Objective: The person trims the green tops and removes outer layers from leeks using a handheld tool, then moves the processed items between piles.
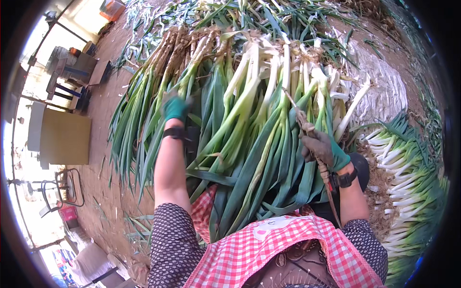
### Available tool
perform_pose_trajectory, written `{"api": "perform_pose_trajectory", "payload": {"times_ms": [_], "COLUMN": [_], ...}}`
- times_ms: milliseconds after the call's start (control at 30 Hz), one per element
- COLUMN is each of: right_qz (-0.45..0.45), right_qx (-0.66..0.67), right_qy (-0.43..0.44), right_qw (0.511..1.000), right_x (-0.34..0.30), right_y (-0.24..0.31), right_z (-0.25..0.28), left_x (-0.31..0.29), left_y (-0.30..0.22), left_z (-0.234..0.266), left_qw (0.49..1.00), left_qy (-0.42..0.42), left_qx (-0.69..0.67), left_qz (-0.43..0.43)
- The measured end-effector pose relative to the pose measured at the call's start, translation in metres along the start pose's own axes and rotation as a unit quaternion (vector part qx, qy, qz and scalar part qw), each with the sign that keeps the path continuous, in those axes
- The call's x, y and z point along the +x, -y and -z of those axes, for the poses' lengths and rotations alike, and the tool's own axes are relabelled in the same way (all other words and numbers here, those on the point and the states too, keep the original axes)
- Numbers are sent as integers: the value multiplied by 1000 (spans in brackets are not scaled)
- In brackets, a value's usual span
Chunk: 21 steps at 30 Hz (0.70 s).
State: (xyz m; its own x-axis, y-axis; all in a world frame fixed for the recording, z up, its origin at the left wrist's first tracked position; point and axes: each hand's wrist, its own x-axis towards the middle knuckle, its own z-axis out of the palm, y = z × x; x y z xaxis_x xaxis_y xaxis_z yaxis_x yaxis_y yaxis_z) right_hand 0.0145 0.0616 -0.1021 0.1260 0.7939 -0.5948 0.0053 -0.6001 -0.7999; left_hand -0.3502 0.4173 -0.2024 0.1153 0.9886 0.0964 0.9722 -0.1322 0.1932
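A broad heap of long green onions (240,129) lies right before me, roots and white stalks pointing away and green leaves toward my lap. Those on the left have brown, soil-covered lower stalks; toward the right, more white shows. My left hand (175,108), in a green and grey glove, is over the leaves on the left side; motion smears its fingers. My right hand (321,148), gloved likewise, is closed around a thin stick-like tool (307,126) with wrapped binding along its middle. The tool slants across the leaves at the right, one end reaching down beside my apron.
Peeled onions (408,197) lie in a long row on the right, white ends toward me. Behind them spreads a crumpled white sheet (379,81). Loose leaf scraps (269,14) cover the far ground. A tan box (65,137) and a metal-framed chair (69,189) stand at left.
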Motion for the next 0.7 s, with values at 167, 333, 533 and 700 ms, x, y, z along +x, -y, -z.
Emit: {"api": "perform_pose_trajectory", "payload": {"times_ms": [167, 333, 533, 700], "right_qz": [4, 13, 4, -2], "right_qx": [14, -10, 2, -6], "right_qy": [-6, 23, 33, 6], "right_qw": [1000, 1000, 999, 1000], "right_x": [-10, -4, -6, 23], "right_y": [-9, -4, 5, 8], "right_z": [5, 5, 0, -31], "left_x": [-18, 3, -39, -81], "left_y": [-1, 28, -52, -82], "left_z": [-15, 41, 133, 77], "left_qw": [982, 955, 819, 766], "left_qy": [159, 267, 426, 545], "left_qx": [77, -124, -380, -338], "left_qz": [71, 48, -52, -36]}}
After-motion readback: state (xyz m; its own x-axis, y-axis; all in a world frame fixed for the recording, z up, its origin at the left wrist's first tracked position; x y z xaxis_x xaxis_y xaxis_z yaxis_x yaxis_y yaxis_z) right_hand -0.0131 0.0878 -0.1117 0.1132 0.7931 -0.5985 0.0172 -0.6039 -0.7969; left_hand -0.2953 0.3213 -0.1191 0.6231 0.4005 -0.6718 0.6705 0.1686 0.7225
